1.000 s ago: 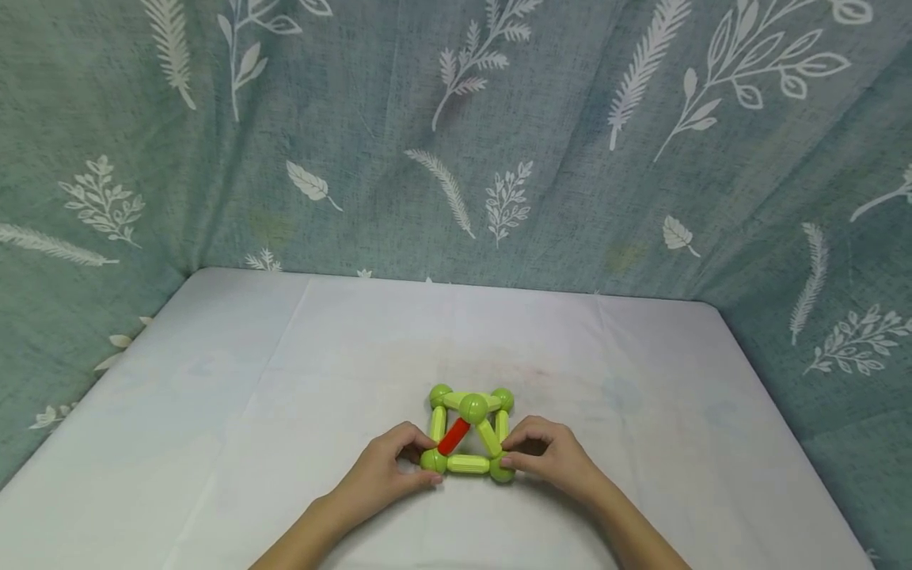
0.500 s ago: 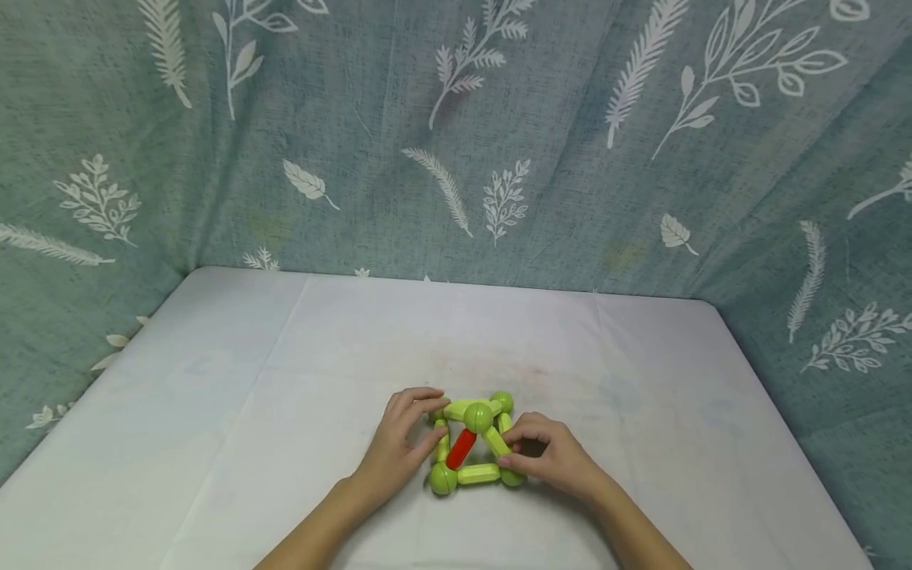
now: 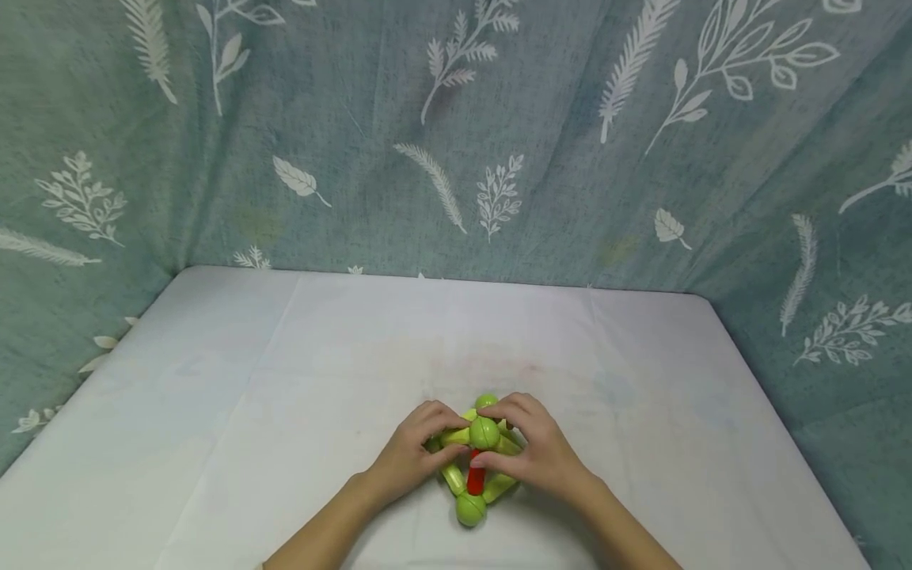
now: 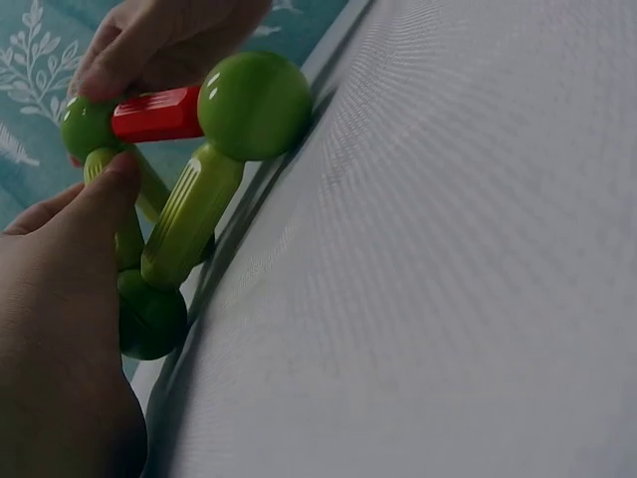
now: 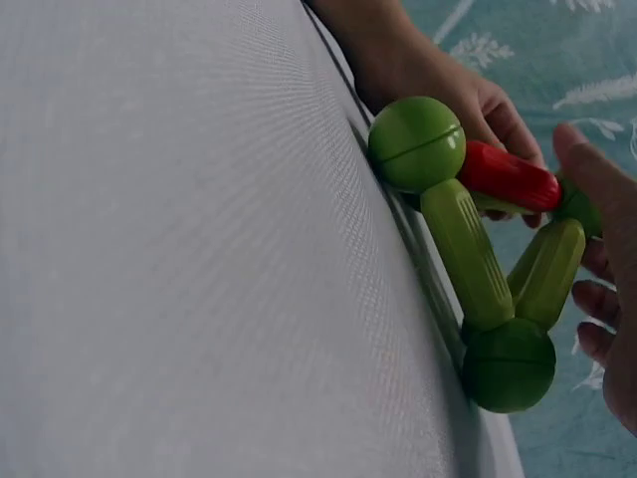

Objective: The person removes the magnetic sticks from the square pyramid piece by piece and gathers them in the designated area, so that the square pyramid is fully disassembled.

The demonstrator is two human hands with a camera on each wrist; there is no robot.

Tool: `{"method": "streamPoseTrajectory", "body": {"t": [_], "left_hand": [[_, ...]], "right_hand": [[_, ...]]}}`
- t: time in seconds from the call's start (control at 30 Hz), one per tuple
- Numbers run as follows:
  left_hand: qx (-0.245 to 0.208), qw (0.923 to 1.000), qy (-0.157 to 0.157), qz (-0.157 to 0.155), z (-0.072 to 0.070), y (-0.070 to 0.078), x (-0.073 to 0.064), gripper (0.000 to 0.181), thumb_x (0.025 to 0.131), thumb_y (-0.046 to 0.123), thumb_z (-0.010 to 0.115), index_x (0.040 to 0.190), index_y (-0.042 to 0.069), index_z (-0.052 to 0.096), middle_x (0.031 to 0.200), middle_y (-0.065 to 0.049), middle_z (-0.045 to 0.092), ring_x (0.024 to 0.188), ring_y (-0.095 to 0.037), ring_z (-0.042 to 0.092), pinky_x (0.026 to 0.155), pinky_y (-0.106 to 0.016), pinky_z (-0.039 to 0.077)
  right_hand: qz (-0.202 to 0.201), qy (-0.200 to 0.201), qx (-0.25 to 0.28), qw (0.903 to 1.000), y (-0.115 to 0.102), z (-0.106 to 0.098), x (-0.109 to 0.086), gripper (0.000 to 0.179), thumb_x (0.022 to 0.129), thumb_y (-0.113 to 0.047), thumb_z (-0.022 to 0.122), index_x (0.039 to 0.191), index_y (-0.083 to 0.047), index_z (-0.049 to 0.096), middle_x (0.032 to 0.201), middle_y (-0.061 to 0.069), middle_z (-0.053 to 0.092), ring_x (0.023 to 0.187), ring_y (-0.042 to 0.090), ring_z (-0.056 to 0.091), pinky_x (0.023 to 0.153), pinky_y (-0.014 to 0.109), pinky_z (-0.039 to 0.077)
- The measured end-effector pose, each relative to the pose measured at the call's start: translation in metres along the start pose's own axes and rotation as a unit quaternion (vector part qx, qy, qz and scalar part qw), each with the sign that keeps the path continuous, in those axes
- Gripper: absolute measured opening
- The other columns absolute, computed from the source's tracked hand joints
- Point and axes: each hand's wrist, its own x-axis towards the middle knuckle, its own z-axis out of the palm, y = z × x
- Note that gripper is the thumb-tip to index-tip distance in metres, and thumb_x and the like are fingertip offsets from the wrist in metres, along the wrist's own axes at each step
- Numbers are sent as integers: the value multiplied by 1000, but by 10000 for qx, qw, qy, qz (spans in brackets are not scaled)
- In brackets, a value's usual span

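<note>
A pyramid of magnetic rods and balls point(image 3: 470, 509) stands at the near middle of the table, one corner turned towards me. Most of its rods are yellow-green; a single red rod point(image 3: 476, 481) climbs from the near ball to the green top ball point(image 3: 484, 433). My left hand point(image 3: 413, 447) pinches the yellow-green rod point(image 4: 127, 239) just beside the top ball. From the other side my right hand point(image 3: 545, 451) grips the top ball, its thumb low near the red rod's upper end. The hands cover parts of the base.
A white cloth covers the table point(image 3: 285, 396). Behind it and along both sides hangs a green-blue curtain point(image 3: 356, 158) with white leaf prints.
The pyramid has turned so a corner faces me. My left hand has moved from a base ball up to the upper rod; my right has moved from the near right corner to the top ball.
</note>
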Motion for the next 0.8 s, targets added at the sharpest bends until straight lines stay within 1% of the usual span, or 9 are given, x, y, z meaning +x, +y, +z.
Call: {"method": "streamPoseTrajectory", "body": {"t": [0.07, 0.2, 0.3, 0.47, 0.57, 0.63, 0.67, 0.73, 0.8], "left_hand": [[-139, 9999, -55, 65, 0, 0, 0, 31, 78, 11, 77, 106, 14, 65, 100, 3, 59, 94, -11, 53, 79, -22, 47], [-378, 9990, -178, 161, 1, 1, 0, 32, 79, 9, 76, 108, 14, 64, 97, 4, 57, 89, -10, 50, 75, -20, 47], [-358, 9985, -195, 372, 2, 2, 1, 35, 76, 7, 77, 108, 12, 64, 92, 3, 54, 83, -10, 48, 71, -19, 45], [-272, 9971, -78, 705, 3, 3, 2, 38, 71, 3, 79, 106, 7, 64, 85, 0, 50, 78, -12, 45, 69, -17, 43], [-345, 9963, -38, 784, -1, 14, 8, 38, 68, -3, 79, 102, 3, 64, 81, -2, 49, 75, -15, 45, 67, -16, 41], [-385, 9960, -21, 809, -3, 18, 11, 38, 66, -4, 79, 101, 2, 64, 80, -3, 49, 74, -16, 45, 67, -16, 40], [-391, 9960, -15, 809, -3, 18, 11, 38, 66, -5, 79, 101, 2, 64, 79, -4, 49, 74, -16, 45, 66, -16, 40], [-383, 9960, -50, 802, -3, 15, 9, 36, 68, -2, 78, 102, 3, 65, 80, -3, 49, 75, -15, 45, 67, -16, 40], [-368, 9971, -69, 665, 0, 5, 3, 36, 70, 2, 79, 104, 5, 66, 82, -1, 49, 77, -14, 44, 66, -16, 40]], "right_hand": [[-10, -8, -135, 9999, -3, 0, 2, 41, 74, -27, 82, 107, -10, 64, 95, -2, 61, 82, 11, 51, 67, 21, 47], [-15, 6, -216, 9998, -6, 0, 3, 34, 76, -19, 81, 103, -9, 62, 90, -1, 62, 74, 9, 50, 63, 18, 47], [-188, 74, -259, 9995, -6, 1, 3, 31, 77, -19, 79, 101, -8, 63, 89, 0, 63, 74, 9, 51, 63, 17, 47], [-624, 319, -140, 9974, -2, 3, 2, 27, 81, -22, 74, 100, -6, 63, 87, 2, 64, 74, 11, 53, 63, 17, 48], [-875, 443, -79, 9951, 0, 5, 2, 26, 84, -24, 71, 100, -5, 63, 87, 4, 65, 74, 12, 53, 64, 16, 47], [-955, 494, -36, 9942, 2, 6, 1, 26, 85, -26, 69, 99, -4, 64, 87, 5, 65, 74, 13, 54, 64, 15, 47], [-978, 511, -13, 9939, 2, 7, 1, 27, 86, -27, 69, 99, -4, 64, 87, 5, 65, 74, 13, 54, 64, 15, 47], [-997, 618, 92, 9930, 2, 5, 2, 27, 86, -26, 69, 99, -3, 64, 86, 6, 65, 74, 13, 53, 63, 16, 46], [-896, 815, 259, 9923, 1, 2, 4, 28, 86, -26, 69, 98, -2, 64, 85, 7, 65, 73, 13, 52, 63, 17, 46]]}}
